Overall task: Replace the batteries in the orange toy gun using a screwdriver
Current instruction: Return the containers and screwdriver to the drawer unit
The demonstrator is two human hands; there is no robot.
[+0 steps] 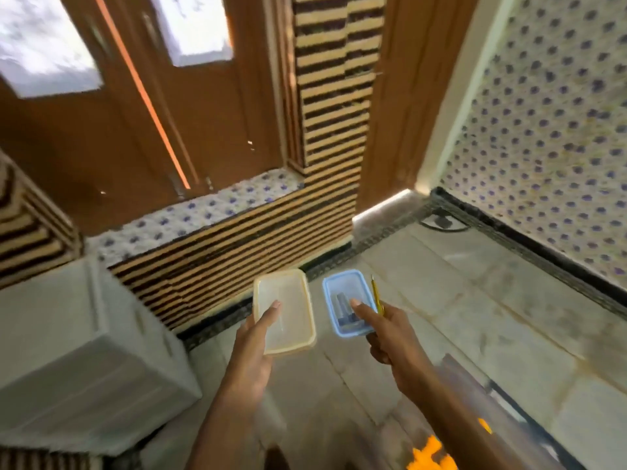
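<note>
Head view: the left hand grips a yellow-rimmed box from below, thumb on top. The right hand holds a blue-rimmed box the same way, with a yellow screwdriver pinched against the box's right side. The orange toy gun is a blur at the near edge, right of centre. Both boxes hang over the table. Best to lower them level, since dark pieces, possibly batteries, lie loose in the blue one, and to lay the screwdriver flat beside the gun.

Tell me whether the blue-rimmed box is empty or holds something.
Not empty: dark shapes show inside the blue-rimmed box, gripped by the right hand. Too blurred to tell what they are.
</note>
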